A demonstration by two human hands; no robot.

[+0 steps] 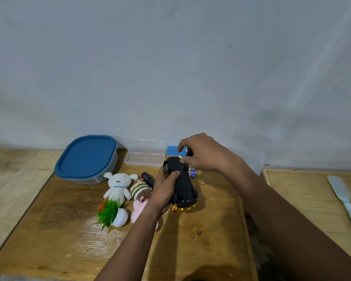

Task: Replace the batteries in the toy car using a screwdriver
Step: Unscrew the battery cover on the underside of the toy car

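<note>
Toy car: gold-bodied toy car with black plastic underside [181, 184], flipped belly-up, lower centre of frame, rear end lifted off the brown wooden table [190, 250], gold nose touching the table.
Left hand: left hand [164, 191] wrapped around the car's left flank, thumb laid on the black underside, clamped on the car.
Right hand: right hand [201, 154] came in from the right, above the car's upper end, fingers curled around a black-handled screwdriver [188, 154]; thin shaft pointed down onto the underside, tip probably on a screw, too small to be sure.
Batteries: small blue-and-white cylindrical batteries [192, 172] lay on the table just right of the car's upper end.
Boxes: clear plastic hinged case [145, 156], lid open, at the wall, centre; small blue box [173, 151] just right of it, partly behind the right hand.
Container: grey tub with blue lid [86, 159], centre-left.
Clutter: white plush rabbit [119, 185], striped plush [140, 191], pink plush [138, 211], fake green plant in white pot [114, 214], all left of the car; black object [147, 178] behind the left hand.
Far right: pale blue comb-like tool [344, 201] on a second wooden surface.
</note>
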